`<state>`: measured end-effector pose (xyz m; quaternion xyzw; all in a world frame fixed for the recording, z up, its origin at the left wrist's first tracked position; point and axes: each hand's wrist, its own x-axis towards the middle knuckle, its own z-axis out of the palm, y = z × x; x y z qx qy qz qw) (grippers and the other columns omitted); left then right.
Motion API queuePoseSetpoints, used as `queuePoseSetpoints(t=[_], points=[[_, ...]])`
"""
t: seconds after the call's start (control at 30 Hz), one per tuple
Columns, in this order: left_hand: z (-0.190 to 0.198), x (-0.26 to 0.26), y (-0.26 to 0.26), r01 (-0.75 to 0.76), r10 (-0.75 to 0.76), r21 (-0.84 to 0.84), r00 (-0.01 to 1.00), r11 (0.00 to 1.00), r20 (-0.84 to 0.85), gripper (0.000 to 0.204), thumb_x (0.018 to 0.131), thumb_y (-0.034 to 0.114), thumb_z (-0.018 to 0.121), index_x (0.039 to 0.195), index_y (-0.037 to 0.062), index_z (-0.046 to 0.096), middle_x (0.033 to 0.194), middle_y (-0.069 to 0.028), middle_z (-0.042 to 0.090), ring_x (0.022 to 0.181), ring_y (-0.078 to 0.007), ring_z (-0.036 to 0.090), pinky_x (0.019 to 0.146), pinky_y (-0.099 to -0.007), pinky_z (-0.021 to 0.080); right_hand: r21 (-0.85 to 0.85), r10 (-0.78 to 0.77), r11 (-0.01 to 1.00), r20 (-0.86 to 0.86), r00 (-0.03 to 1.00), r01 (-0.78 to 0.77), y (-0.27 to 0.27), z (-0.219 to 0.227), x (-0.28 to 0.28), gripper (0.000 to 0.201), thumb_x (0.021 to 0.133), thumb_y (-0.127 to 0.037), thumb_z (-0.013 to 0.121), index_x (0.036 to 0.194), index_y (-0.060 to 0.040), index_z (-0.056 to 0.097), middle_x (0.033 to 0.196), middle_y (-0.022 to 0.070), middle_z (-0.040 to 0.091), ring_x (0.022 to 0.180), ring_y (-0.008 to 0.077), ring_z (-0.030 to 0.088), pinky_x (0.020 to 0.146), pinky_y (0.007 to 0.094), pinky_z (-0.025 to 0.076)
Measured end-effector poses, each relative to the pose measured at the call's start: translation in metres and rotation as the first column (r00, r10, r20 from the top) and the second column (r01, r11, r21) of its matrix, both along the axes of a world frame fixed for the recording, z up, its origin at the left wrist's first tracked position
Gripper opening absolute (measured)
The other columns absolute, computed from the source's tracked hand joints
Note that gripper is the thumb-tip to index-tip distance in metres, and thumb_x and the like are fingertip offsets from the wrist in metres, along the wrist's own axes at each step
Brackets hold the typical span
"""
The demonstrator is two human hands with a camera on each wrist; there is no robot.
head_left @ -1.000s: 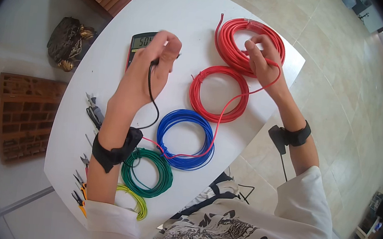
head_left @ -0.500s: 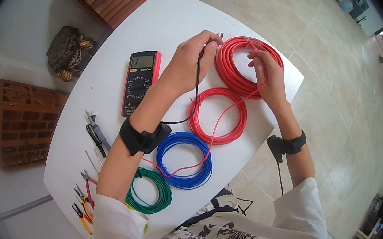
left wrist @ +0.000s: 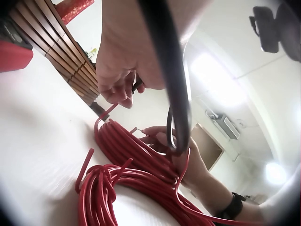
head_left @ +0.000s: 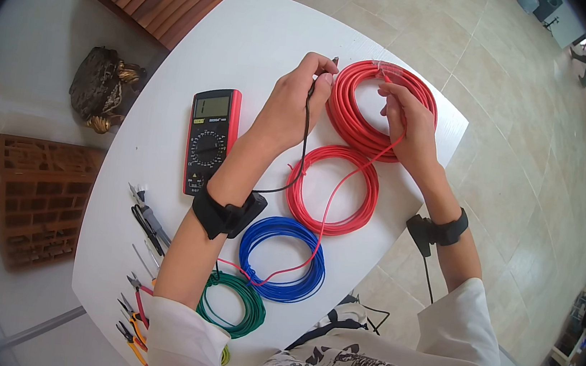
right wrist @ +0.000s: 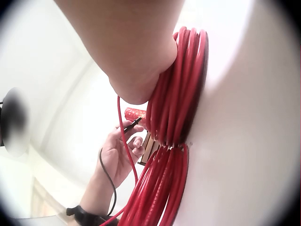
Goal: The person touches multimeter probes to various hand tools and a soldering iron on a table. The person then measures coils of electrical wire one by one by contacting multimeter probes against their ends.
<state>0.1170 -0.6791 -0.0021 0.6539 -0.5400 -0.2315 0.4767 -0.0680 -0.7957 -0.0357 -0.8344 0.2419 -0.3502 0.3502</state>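
My left hand (head_left: 291, 103) pinches a black test probe (right wrist: 133, 125) whose black lead (head_left: 305, 137) hangs down past the wrist. Its fingertips are right at one cable end (left wrist: 113, 109) of the thick red cable coil (head_left: 341, 105). Over that coil's opening, my right hand (head_left: 415, 128) has its fingers curled around the red test lead (head_left: 386, 148); the palm hides much of the grip. Left of the left forearm lies a red and black multimeter (head_left: 208, 146), its display reading 1. The red lead trails across a thinner red wire coil (head_left: 366, 209).
A blue wire coil (head_left: 312, 283) and a green wire coil (head_left: 255, 316) lie nearer the body. Several pliers (head_left: 139, 296) and other tools line the table's left side. A brick-like wooden block (head_left: 41, 201) stands beyond the white table (head_left: 163, 121).
My left hand has moved right from over the multimeter to the thick red coil, carrying the black probe. The display went from a number starting with 50 to 1. My right hand stayed by the coil.
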Motion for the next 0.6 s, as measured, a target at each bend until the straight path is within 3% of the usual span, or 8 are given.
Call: queuePoseSetpoints(t=[0.37, 0.6], points=[[-0.0054, 0.0012, -0.0028, -0.017, 0.017, -0.001, 1.0, 1.0, 0.003, 0.023, 0.101, 0.02, 0.043, 0.109, 0.0003, 0.052, 0.089, -0.0086, 0.063, 0.068, -0.0121, 0.053, 0.068, -0.0282, 0.046, 0.008, 0.002, 1.0, -0.028, 1.0, -0.001, -0.0001, -0.0011, -0.0002, 0.022, 0.092, 0.0, 0.053, 0.113, 0.0027, 0.06, 0.098, 0.0191, 0.067, 0.088, 0.029, 0.066, 0.077, 0.0333, 0.051], [-0.0104, 0.0022, -0.0073, -0.02, 0.022, -0.053, 0.999, 0.998, 0.042, 0.023, 0.101, 0.02, 0.043, 0.108, -0.0004, 0.052, 0.089, -0.0102, 0.064, 0.068, -0.0134, 0.055, 0.067, -0.0291, 0.048, 0.017, 0.001, 1.0, -0.025, 1.0, -0.001, 0.0006, 0.0012, 0.0005, 0.021, 0.092, 0.0, 0.053, 0.112, 0.0023, 0.06, 0.096, 0.0179, 0.066, 0.08, 0.0264, 0.065, 0.073, 0.0327, 0.051]])
